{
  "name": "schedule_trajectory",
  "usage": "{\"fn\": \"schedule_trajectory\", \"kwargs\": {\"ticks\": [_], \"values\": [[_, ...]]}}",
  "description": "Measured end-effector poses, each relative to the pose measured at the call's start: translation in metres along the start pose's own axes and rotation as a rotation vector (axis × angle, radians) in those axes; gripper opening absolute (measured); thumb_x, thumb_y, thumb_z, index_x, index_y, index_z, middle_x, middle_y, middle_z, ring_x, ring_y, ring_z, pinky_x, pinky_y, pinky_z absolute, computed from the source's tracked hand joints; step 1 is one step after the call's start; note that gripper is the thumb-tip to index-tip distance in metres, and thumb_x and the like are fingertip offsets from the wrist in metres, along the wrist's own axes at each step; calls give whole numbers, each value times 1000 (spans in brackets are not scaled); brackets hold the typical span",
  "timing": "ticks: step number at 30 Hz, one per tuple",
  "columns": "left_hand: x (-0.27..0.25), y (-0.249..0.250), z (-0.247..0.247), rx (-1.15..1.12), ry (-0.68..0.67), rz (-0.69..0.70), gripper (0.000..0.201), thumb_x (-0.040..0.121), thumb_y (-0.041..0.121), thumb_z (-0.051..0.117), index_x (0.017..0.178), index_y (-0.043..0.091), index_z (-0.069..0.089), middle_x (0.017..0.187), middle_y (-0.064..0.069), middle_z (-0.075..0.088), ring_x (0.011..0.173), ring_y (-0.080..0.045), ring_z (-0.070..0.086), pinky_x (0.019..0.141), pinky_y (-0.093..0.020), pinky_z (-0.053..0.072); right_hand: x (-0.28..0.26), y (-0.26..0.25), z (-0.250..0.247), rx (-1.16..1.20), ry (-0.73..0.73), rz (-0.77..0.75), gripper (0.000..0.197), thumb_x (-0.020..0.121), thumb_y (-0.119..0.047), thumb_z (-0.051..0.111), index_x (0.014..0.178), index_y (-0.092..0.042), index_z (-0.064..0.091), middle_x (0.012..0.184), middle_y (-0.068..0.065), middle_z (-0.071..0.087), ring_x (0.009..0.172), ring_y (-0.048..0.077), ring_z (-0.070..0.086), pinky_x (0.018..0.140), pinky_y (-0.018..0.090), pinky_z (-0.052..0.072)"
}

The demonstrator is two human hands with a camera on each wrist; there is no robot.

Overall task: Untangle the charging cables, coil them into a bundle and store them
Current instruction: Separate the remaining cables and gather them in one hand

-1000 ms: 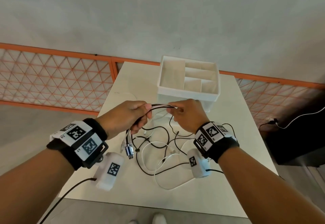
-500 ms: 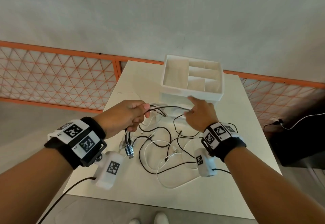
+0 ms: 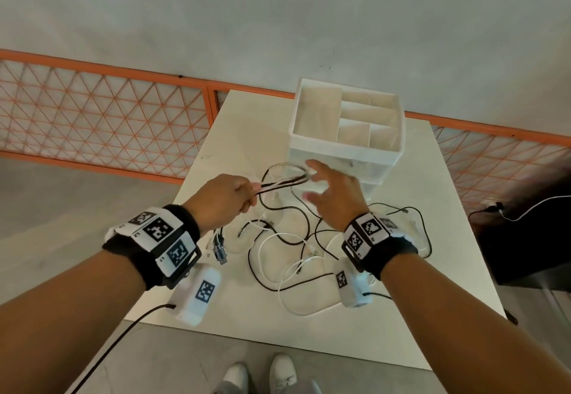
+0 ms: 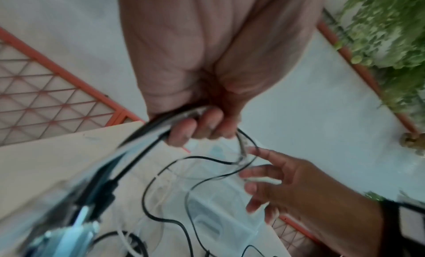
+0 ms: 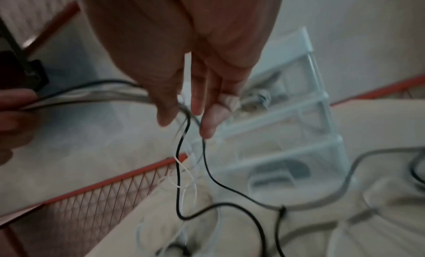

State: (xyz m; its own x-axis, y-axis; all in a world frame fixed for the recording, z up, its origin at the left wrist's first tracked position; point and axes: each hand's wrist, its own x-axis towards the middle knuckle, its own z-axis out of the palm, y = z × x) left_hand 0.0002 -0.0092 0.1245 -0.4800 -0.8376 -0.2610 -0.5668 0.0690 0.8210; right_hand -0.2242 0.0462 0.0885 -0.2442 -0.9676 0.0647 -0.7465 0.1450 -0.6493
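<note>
desk (image 3: 216,152), near edge: loose tangle of cables (image 3: 287,239), black and white strands crossing over each other, most of it lying slack on the top; a few plug ends show among the loops, one metal-shelled connector (image 3: 220,250) hanging below the left wrist. left hand (image 3: 221,205) raised above the tangle, fingers curled tight round a gathered run of strands, black and white together, which arcs out toward the right. right hand (image 3: 335,197) spread, fingers straight and apart, holding nothing; fingertips just beside the far end of that raised loop, contact unclear in the blur. judgement: light, limp stuff, no stiffness to speak of, so it will sag and drag its neighbours wherever lifted; smooth jackets likely to slip through a loose pinch. best hold looks like one strand near a plug, drawn out along its length while the left keeps the gathered part, not yanking at crossings. farther back, white organizer (image 3: 346,146) with open compartments on top, clear drawers beneath, on the desk beyond the hands. behind it, orange railing (image 3: 105,115).
</note>
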Motion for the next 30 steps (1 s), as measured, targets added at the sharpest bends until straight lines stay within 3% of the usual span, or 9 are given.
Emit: {"fn": "schedule_trajectory", "kwargs": {"ticks": [2, 5, 7, 10, 13, 17, 22, 26, 30], "values": [[4, -12, 3, -64, 106, -73, 39, 102, 31, 47, 74, 10, 64, 63, 1, 48, 58, -15, 42, 63, -30, 34, -18, 15, 18, -43, -132, 29, 72, 88, -26, 73, 148, -38, 35, 123, -8, 62, 96, 19, 67, 97, 36, 52], [3, -22, 3, -154, 144, -141, 38, 99, 34, 53, 78, 3, 61, 66, -2, 41, 60, -18, 37, 63, -31, 33, -46, 39, 44, -191, -218, 81, 44, 90, -27, 67, 131, -31, 52, 115, -7, 65, 100, 17, 64, 94, 38, 53], [2, -25, 2, -183, 124, -164, 37, 96, 33, 59, 82, -2, 58, 67, -4, 34, 59, -19, 31, 59, -31, 31, -61, 45, 59, -280, -385, 115, 28, 92, -34, 62, 120, -32, 62, 118, -7, 63, 113, 18, 60, 98, 35, 48], [1, -22, 1, -210, 85, -160, 34, 99, 30, 56, 90, -2, 64, 63, 0, 30, 53, -15, 28, 51, -25, 30, -70, 42, 83, -314, -510, 120, 40, 92, -50, 59, 129, -34, 59, 133, -9, 53, 123, 17, 54, 103, 36, 44], [1, -16, 0, -233, 63, -118, 30, 100, 29, 55, 83, 6, 62, 57, 5, 33, 51, -13, 29, 51, -25, 29, -73, 35, 105, -389, -574, 110, 46, 89, -53, 62, 131, -36, 56, 136, -7, 45, 126, 20, 52, 107, 40, 41], [1, -13, -3, -293, 69, -72, 30, 101, 26, 54, 78, 7, 58, 49, 10, 38, 50, -12, 29, 50, -25, 27, -71, 29, 109, -489, -525, 20, 20, 95, -33, 56, 108, -30, 71, 120, -2, 52, 110, 23, 60, 91, 36, 49], [-1, -10, -12, -337, 91, -40, 27, 101, 23, 53, 82, 5, 60, 52, 8, 43, 50, -11, 32, 47, -22, 27, -50, 24, 85, -377, -394, 92, 22, 95, -37, 55, 111, -32, 70, 126, -6, 57, 114, 20, 59, 92, 34, 48], [-3, 1, -7, -356, 59, -25, 25, 100, 21, 55, 85, 3, 63, 50, 9, 35, 47, -10, 28, 49, -24, 27, -54, 15, 107, -445, -558, 67, 42, 93, -49, 56, 130, -28, 59, 134, -3, 53, 125, 24, 52, 103, 41, 43], [-5, 5, 0, -402, 30, -13, 23, 99, 18, 57, 80, 5, 62, 50, 9, 31, 49, -11, 25, 51, -27, 24, -65, 16, 135, -487, -601, 22, 25, 93, -35, 58, 116, -28, 65, 121, 0, 54, 115, 26, 52, 95, 39, 46]]}}
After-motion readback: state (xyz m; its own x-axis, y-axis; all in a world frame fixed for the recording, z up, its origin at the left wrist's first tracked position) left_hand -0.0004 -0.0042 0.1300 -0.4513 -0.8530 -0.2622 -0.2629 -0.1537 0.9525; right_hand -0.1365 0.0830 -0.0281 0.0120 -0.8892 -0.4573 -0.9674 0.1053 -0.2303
